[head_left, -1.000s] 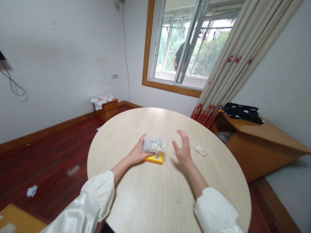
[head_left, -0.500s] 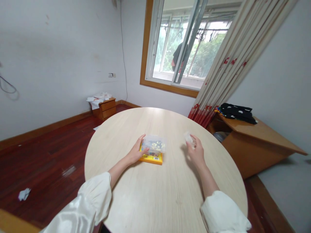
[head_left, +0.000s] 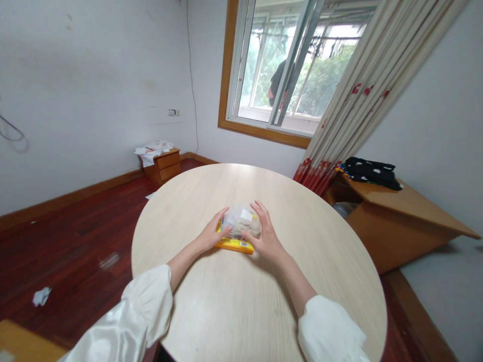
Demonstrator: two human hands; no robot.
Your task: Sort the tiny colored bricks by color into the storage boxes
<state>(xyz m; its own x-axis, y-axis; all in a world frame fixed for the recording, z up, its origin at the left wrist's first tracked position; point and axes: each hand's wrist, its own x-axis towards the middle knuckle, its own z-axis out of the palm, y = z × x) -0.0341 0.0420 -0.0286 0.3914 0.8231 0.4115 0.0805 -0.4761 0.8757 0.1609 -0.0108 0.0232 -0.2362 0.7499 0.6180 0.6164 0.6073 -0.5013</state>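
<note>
Near the middle of a round table, the left hand clasped a stack's left end between thumb and fingers; the right hand gripped its upper right, thumb near, fingertips far. A yellow box lay lowest, then the clear plastic case in the left grip, topped by a small clear packet in the right.

Round pale table, dark red wood floor around it. White smudged wall was left of table. Small drawer cabinet with papers stood beyond table's far-left edge. Behind table: wood-framed window, daylight, greenery outside. Cream-and-red curtain hung beyond table's far-right edge; brown wooden unit, black cloth on top, stood right of table.
</note>
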